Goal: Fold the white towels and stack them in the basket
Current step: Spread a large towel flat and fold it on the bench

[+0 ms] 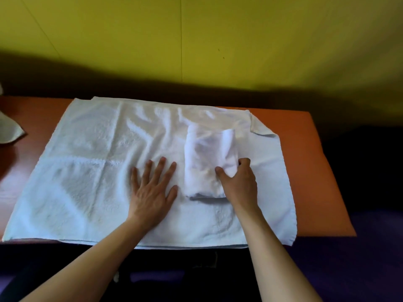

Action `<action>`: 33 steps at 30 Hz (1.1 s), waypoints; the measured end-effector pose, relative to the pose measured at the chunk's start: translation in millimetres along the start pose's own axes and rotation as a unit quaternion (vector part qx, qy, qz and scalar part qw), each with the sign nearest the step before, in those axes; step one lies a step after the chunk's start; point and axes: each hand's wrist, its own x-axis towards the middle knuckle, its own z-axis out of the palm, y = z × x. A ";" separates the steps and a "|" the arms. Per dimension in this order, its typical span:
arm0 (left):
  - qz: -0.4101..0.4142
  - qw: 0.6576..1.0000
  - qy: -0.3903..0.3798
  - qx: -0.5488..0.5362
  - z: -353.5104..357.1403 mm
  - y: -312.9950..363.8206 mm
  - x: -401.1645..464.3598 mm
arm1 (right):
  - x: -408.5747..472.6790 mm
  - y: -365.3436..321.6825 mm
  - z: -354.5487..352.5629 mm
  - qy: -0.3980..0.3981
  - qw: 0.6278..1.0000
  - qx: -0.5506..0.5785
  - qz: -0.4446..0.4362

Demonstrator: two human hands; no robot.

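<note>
A large white towel [87,162] lies spread flat over most of the orange table [301,153]. On its right half sits a small folded white towel [205,158], a narrow bundle pointing away from me. My left hand [152,190] rests palm down on the large towel, fingers spread, just left of the bundle. My right hand [237,182] grips the bundle's near right corner, thumb on top and fingers around its side. No basket is in view.
A pale cloth edge [8,131] shows at the far left on the table. A yellow-green wall [196,40] stands right behind the table. The large towel's near edge hangs slightly over the table's front edge. Dark floor lies to the right.
</note>
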 end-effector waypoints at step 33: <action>-0.103 0.821 -0.107 -0.551 -43.8 248.9 179.5 | 112.7 85.0 -155.8 0.134 0.976 0.166 0.046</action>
